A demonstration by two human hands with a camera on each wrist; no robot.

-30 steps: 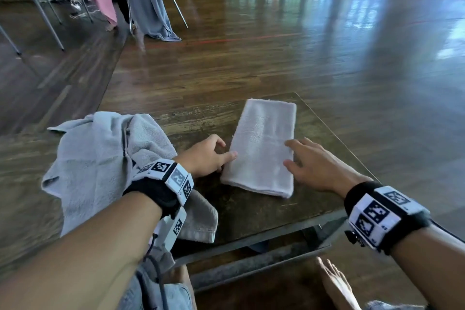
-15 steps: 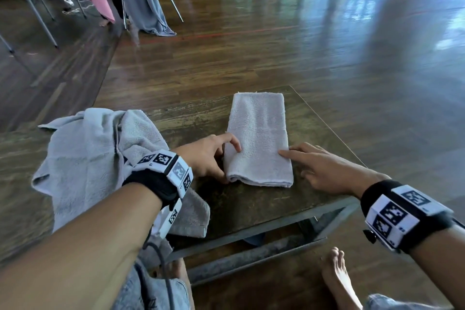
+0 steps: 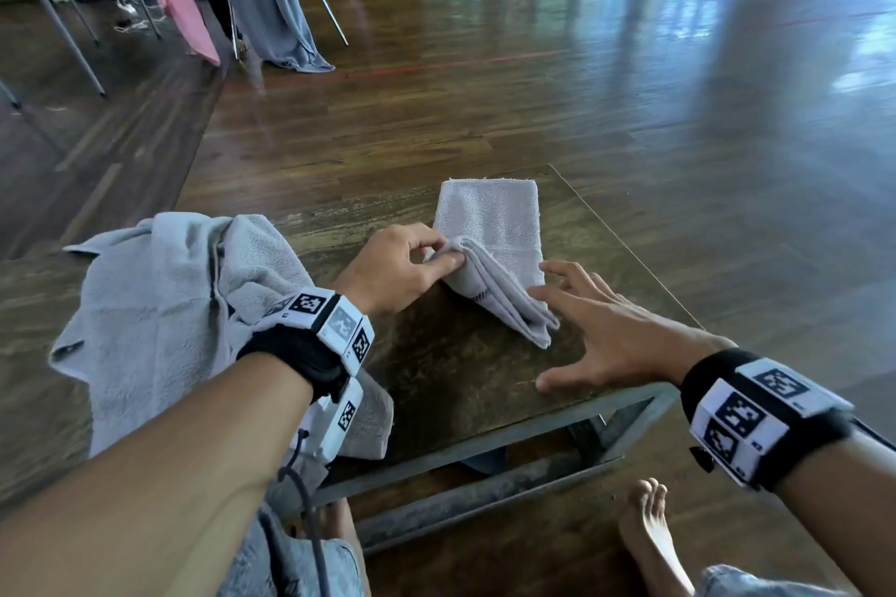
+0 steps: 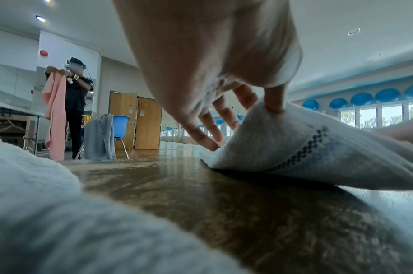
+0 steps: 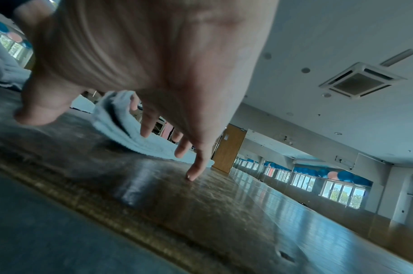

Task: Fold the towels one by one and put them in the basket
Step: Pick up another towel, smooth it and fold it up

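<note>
To fold cleanly, carry the lifted near end straight toward 12 o'clock and line up the edges before pressing. The left hand [image 3: 402, 267] pinches the small towel's [image 3: 494, 228] near corner, raised off the table [image 3: 465, 383] centre. The right hand [image 3: 611, 335], released and spread, touches its 3 o'clock edge.

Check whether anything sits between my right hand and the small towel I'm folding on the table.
Nothing visible does. The right hand hovers open with its fingertips at the small towel, whose near end the left hand pinches and lifts. The crumpled grey towel lies off to the left.
</note>
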